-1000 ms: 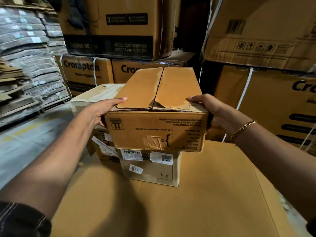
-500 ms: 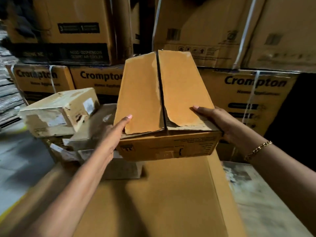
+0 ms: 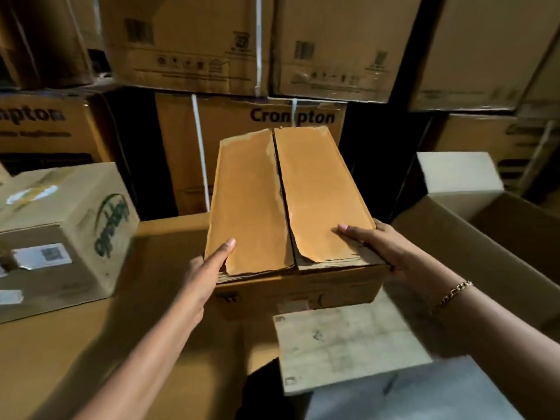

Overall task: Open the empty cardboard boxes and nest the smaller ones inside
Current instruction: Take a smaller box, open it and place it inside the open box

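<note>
The box (image 3: 291,201) is held up in front of the person, flaps shut and top flat. Its long side points away from them. The left hand (image 3: 206,268) and right hand (image 3: 385,253) grip its near corners, thumbs on top, likely to carry it steady. An open box (image 3: 485,237) sits just right, maybe its new home

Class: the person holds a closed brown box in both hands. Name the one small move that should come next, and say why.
Probably swing the brown box to the right and lower it into the open box there. The left hand and right hand already grip its sides, thumbs on top, and the open box stands beside it, open-topped and seemingly larger.
</note>
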